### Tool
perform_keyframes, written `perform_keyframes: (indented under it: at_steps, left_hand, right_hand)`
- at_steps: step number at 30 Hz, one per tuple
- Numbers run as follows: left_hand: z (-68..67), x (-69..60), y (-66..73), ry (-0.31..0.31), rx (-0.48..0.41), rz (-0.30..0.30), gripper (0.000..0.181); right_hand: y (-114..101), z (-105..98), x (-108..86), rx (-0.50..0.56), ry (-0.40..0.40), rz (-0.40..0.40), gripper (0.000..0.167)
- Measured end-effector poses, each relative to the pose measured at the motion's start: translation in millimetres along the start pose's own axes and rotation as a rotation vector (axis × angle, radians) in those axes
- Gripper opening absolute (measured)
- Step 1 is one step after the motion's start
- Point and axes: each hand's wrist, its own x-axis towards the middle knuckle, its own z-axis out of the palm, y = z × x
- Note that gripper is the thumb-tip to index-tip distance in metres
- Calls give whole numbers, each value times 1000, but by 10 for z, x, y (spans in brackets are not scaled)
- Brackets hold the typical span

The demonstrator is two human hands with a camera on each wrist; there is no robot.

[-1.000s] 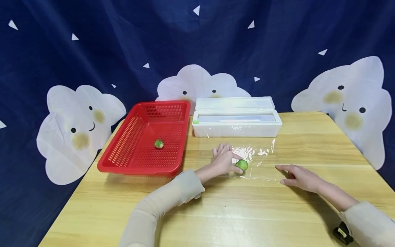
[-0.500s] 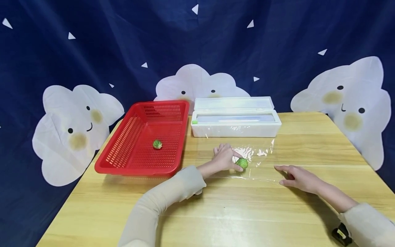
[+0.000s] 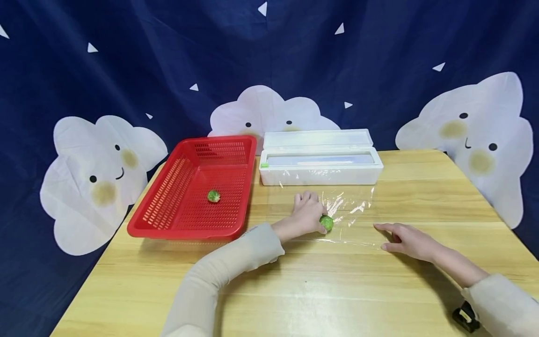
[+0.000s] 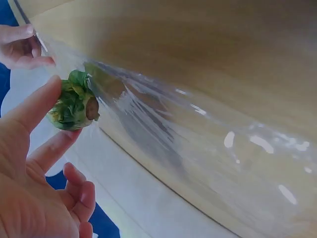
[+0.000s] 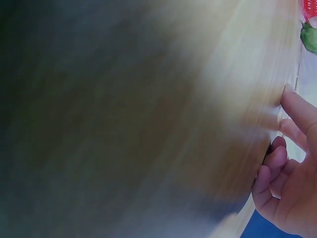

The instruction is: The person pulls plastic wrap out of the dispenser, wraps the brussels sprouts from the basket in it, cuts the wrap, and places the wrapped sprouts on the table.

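Observation:
Between the thumb and index finger of my left hand [image 3: 306, 216] is a small green Brussels sprout [image 3: 326, 223]; its brown cut end shows in the left wrist view, where the sprout [image 4: 73, 103] sits against clear cling film [image 4: 163, 129]. That film [image 3: 353, 220] lies on the table in front of a white wrap dispenser box [image 3: 322, 175], its lid raised. My right hand [image 3: 406, 241] rests by the film's right edge, index finger and thumb extended and apart. In the right wrist view, the other fingers of this hand [image 5: 292, 183] are loosely bent.
To the left stands a red perforated basket [image 3: 185, 232] with one Brussels sprout [image 3: 214, 196] inside. A small black object [image 3: 466, 317] is by the right sleeve. A dark blue cloud-patterned curtain [image 3: 168, 56] hangs behind the wooden table [image 3: 294, 299].
The left hand has shifted slightly left with the sprout, and its fingers now sit closer around it. My right hand stays nearly still; the head view has turned slightly.

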Motion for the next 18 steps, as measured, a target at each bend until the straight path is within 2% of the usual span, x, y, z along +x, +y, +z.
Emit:
perform_keyframes:
  at_steps: [6,14,18]
  left_hand:
    - [18,22,57,9,50,39,31]
    - [35,48,81,-13,56,18,33]
    - [43,45,77,-33,50,10,41]
  right_hand:
    - [13,2,3,-6,8,-22,54]
    - [15,-12,5,-10,14,-28,53]
    - [18,-6,1,-9,7,-25,54]
